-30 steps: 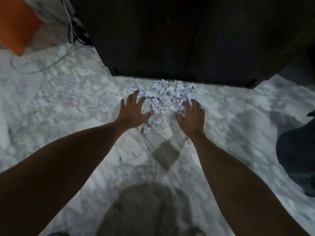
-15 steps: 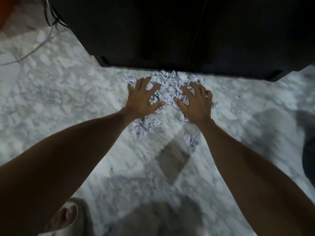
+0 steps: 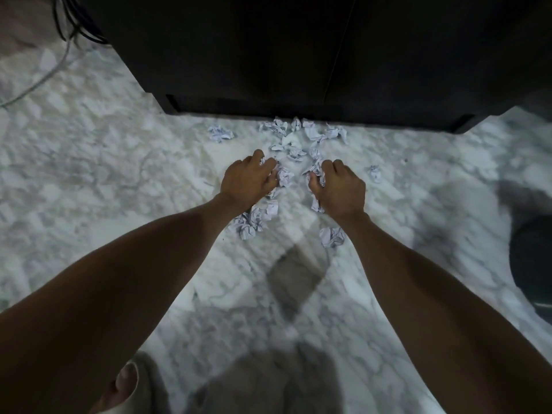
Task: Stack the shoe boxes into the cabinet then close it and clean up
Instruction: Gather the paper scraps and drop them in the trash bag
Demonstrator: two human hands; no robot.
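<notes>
Nearest, at 6 o'clock, a slippered foot (image 3: 128, 383) on the marble floor (image 3: 89, 180). Farther up, left hand (image 3: 248, 182) and right hand (image 3: 339, 189), fingers curled, clenched on crumpled paper scraps (image 3: 283, 177). Beyond, toward 12 o'clock, more loose paper (image 3: 298, 135) lying by the base of the dark cabinet (image 3: 268, 55), doors shut. No shoe boxes in sight; stacking and closing judged done, clean-up partway, many scraps left.

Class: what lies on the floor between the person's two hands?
Head view: mostly bare marble floor, with crumpled paper balls bunched at each hand's fingertips, left hand, right hand.
</notes>
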